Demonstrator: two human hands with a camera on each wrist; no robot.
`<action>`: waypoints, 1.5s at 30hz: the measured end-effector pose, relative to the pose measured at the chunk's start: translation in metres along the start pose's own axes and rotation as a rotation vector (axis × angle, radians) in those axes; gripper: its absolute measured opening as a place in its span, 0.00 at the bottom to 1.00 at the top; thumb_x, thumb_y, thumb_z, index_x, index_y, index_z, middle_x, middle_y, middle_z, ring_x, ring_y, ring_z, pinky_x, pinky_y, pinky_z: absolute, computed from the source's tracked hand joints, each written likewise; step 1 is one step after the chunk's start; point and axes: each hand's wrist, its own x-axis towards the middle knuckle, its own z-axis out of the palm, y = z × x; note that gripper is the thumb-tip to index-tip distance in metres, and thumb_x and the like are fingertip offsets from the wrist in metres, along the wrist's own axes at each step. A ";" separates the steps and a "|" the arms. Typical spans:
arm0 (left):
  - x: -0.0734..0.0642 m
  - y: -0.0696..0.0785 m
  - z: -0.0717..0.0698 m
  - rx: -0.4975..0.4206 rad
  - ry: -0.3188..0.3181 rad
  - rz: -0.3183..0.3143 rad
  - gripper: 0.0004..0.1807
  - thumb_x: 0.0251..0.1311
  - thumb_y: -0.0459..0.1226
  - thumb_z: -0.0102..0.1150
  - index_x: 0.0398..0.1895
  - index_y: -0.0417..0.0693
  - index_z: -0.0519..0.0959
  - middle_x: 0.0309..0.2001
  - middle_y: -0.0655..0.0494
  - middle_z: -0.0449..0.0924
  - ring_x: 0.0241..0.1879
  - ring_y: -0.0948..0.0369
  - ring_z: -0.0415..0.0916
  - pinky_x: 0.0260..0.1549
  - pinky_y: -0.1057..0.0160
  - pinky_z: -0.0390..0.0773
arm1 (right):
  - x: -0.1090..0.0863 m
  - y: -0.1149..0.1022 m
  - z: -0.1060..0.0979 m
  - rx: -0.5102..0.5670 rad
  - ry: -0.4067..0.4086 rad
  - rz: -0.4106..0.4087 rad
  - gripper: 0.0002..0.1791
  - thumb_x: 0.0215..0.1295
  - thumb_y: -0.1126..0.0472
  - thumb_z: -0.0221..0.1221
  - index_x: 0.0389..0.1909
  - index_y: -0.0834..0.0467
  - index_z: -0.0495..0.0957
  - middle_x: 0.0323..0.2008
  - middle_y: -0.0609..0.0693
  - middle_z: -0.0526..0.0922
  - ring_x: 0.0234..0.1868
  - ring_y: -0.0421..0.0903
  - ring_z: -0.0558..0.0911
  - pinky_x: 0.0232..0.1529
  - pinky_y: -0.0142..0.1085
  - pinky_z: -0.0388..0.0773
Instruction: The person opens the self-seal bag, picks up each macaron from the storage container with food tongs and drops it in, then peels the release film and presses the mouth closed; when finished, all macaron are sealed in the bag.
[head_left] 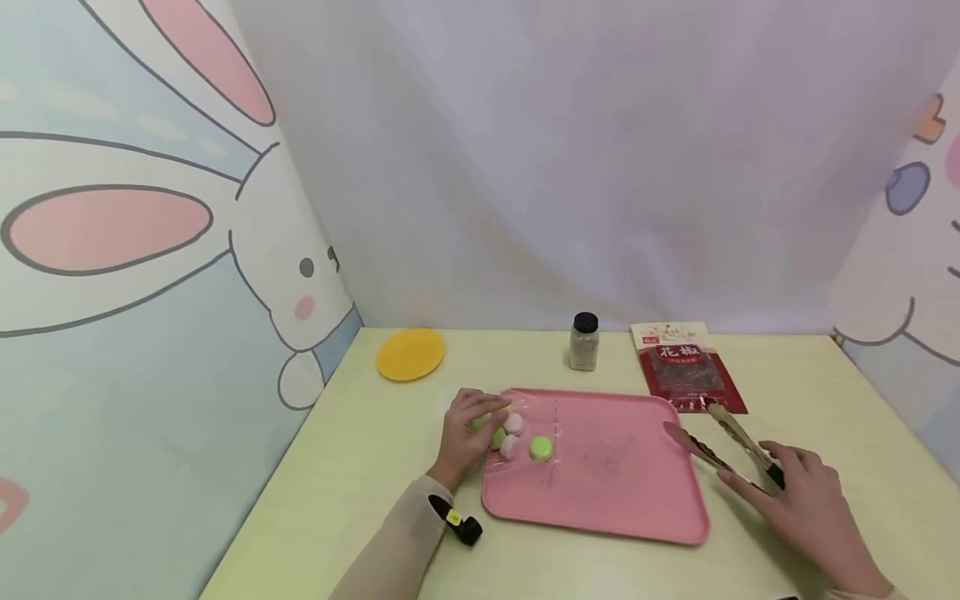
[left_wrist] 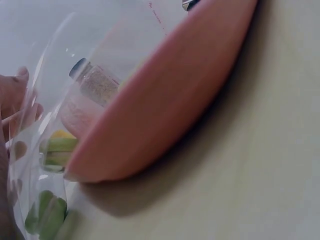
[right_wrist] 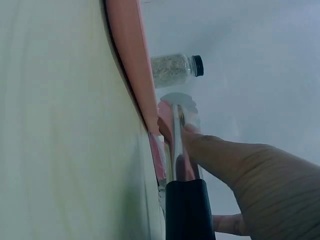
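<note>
My left hand (head_left: 467, 437) grips a clear plastic bag (left_wrist: 45, 110) at the left end of a pink tray (head_left: 600, 467). Inside the bag are several macarons, among them a green macaron (head_left: 541, 448) lying apart and a pale pink macaron (head_left: 513, 423) close to the fingers. The left wrist view shows green ones through the plastic, low by the tray's edge. Metal tongs (head_left: 738, 437) with a black grip (right_wrist: 189, 207) are held in my right hand (head_left: 806, 500). Their arms are spread, and the tips reach the tray's right rim.
Behind the tray stands a spice jar (head_left: 584, 343) with a black lid. A red and white spice packet (head_left: 686, 367) lies at the back right, near the tong tips. At the back left is a yellow plate (head_left: 410, 354). Rabbit-printed panels (head_left: 150, 417) border the table.
</note>
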 end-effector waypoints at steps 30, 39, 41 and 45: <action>0.073 0.011 0.018 0.237 -0.621 -0.523 0.18 0.68 0.29 0.51 0.52 0.53 0.86 0.47 0.60 0.84 0.41 0.61 0.75 0.40 0.61 0.75 | 0.016 -0.200 0.152 0.491 -0.334 -0.476 0.11 0.68 0.45 0.64 0.43 0.45 0.84 0.36 0.39 0.76 0.36 0.38 0.75 0.39 0.33 0.75; 0.082 0.003 0.008 0.068 -0.789 -0.564 0.13 0.70 0.35 0.57 0.51 0.53 0.87 0.46 0.65 0.85 0.46 0.64 0.77 0.49 0.61 0.76 | 0.023 -0.200 0.153 0.552 -0.235 -0.507 0.03 0.68 0.58 0.65 0.37 0.46 0.86 0.35 0.40 0.74 0.35 0.37 0.72 0.36 0.32 0.73; 0.085 0.001 0.008 0.041 -0.787 -0.559 0.11 0.70 0.40 0.60 0.50 0.53 0.87 0.44 0.68 0.85 0.46 0.65 0.77 0.50 0.61 0.76 | 0.025 -0.200 0.150 0.564 -0.244 -0.496 0.02 0.68 0.58 0.65 0.37 0.46 0.85 0.36 0.40 0.74 0.36 0.38 0.73 0.37 0.33 0.74; 0.088 -0.003 0.007 0.011 -0.776 -0.545 0.10 0.70 0.43 0.61 0.47 0.53 0.88 0.41 0.68 0.86 0.41 0.65 0.78 0.46 0.62 0.77 | 0.027 -0.200 0.148 0.583 -0.271 -0.475 0.03 0.68 0.59 0.65 0.35 0.46 0.83 0.37 0.41 0.75 0.37 0.39 0.75 0.39 0.34 0.75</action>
